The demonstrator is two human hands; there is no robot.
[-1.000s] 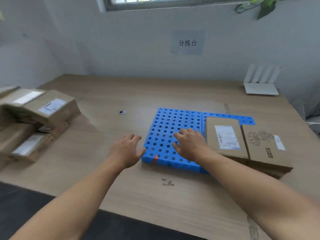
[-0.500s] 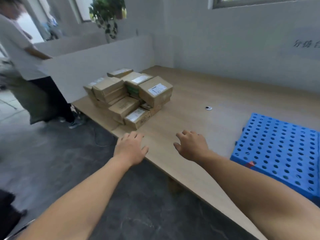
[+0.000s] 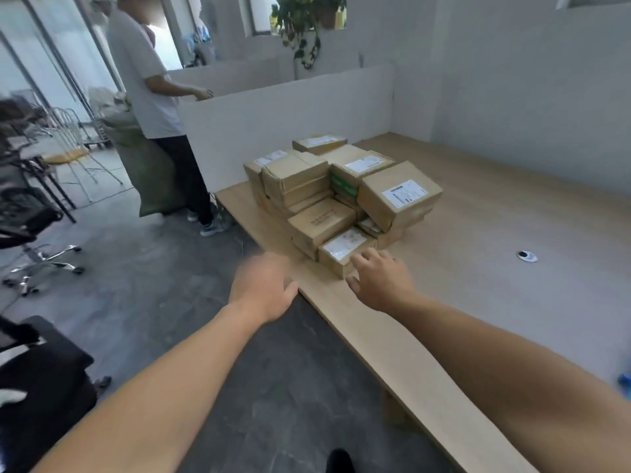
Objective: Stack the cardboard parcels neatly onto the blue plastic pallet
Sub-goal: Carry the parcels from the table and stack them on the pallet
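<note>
A heap of several brown cardboard parcels (image 3: 341, 196) lies on the wooden table (image 3: 495, 233) near its left end. The nearest one is a small parcel with a white label (image 3: 341, 249). My right hand (image 3: 379, 278) hovers at that parcel's near corner, fingers spread and holding nothing; whether it touches is unclear. My left hand (image 3: 264, 288) is blurred, open, at the table's front edge just left of the heap. Only a sliver of the blue pallet (image 3: 625, 380) shows at the far right edge.
A person in a white shirt (image 3: 143, 80) stands beyond the table's left end beside a green sack (image 3: 143, 165). A white partition (image 3: 283, 131) backs the heap. Office chairs (image 3: 30, 216) stand on the grey floor at left. A small round grommet (image 3: 527, 256) sits in the tabletop.
The view has swung left from the blue pallet to the parcel heap. Both hands have travelled with it and now reach close to the nearest parcel.
</note>
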